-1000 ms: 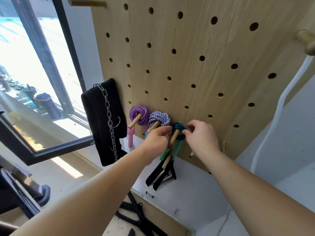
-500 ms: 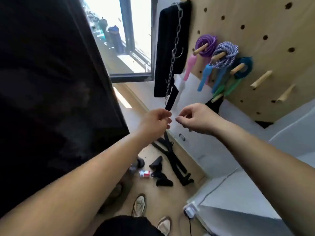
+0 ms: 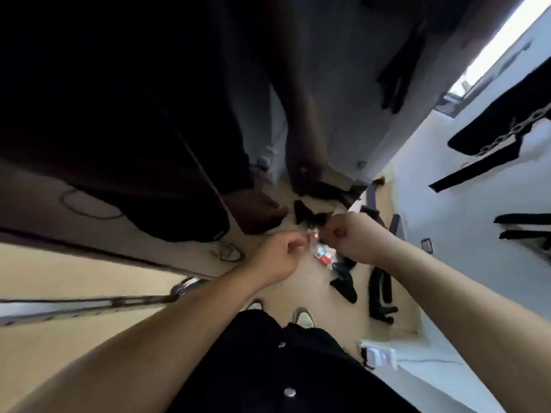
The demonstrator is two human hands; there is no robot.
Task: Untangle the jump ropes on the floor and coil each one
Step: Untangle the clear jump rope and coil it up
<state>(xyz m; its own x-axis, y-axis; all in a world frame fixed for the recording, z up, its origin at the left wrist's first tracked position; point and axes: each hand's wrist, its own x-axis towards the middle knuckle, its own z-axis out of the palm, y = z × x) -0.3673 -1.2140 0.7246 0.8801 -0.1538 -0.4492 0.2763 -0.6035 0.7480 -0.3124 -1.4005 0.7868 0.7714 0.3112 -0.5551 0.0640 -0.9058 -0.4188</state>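
Observation:
No jump rope shows in the head view now; the pegboard with the coiled ropes is out of frame. My left hand (image 3: 280, 257) and my right hand (image 3: 354, 236) hang close together above the wooden floor (image 3: 298, 290), a small gap between them. Both have their fingers curled in, fingertips toward the thumbs, and I see nothing held in either. The picture is blurred by motion.
Black straps (image 3: 378, 293) and a black handle piece (image 3: 346, 281) lie on the floor beside a small red and white object (image 3: 323, 256). A thin wire loop (image 3: 228, 253) lies left. Dark furniture (image 3: 119, 114) fills the upper left. A black pad with chain (image 3: 507, 129) hangs right.
The view has swung down from the pegboard to the floor. Both hands left the blue rope on its peg, came down and now sit together over the floor, still curled.

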